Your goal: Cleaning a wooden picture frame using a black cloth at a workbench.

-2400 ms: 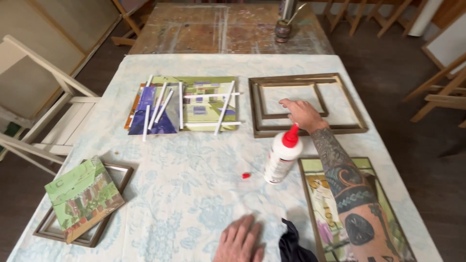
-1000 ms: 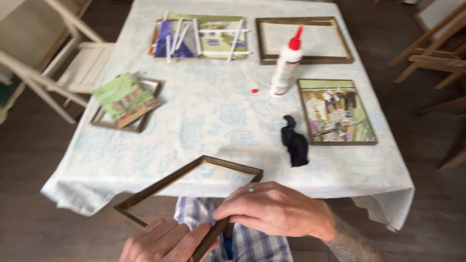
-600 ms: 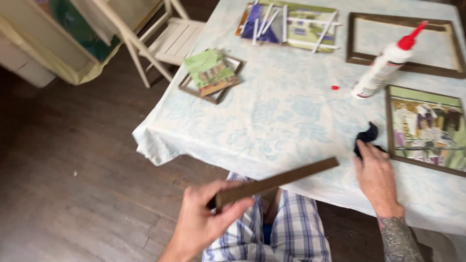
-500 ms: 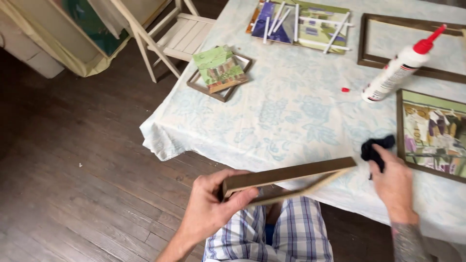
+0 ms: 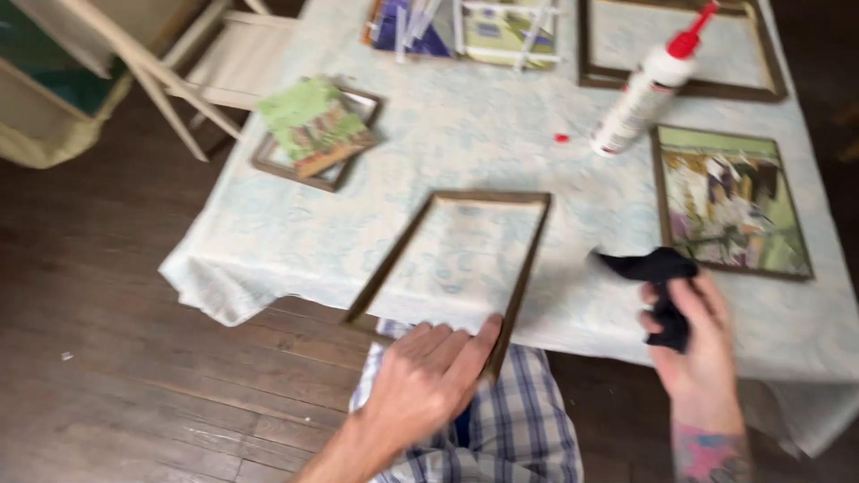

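Observation:
My left hand [image 5: 431,377] grips the near edge of an empty dark wooden picture frame [image 5: 528,259]. The frame lies tilted over the front edge of the table, with its far side resting on the pale blue patterned tablecloth [image 5: 465,152]. My right hand [image 5: 693,344] is closed on a black cloth [image 5: 658,273] at the table's front right, just below a framed colourful picture [image 5: 729,201]. A white glue bottle with a red tip [image 5: 649,85] stands beyond it, and its small red cap [image 5: 561,138] lies to its left.
A small frame with a green picture [image 5: 313,130] lies at the left. Another empty wooden frame [image 5: 680,45] and a print with white strips [image 5: 465,22] lie at the back. A folding wooden chair [image 5: 192,63] stands left of the table on dark floorboards.
The empty frame came up from my lap edge-on and now lies flat with its far side on the table. My right hand picked up the black cloth.

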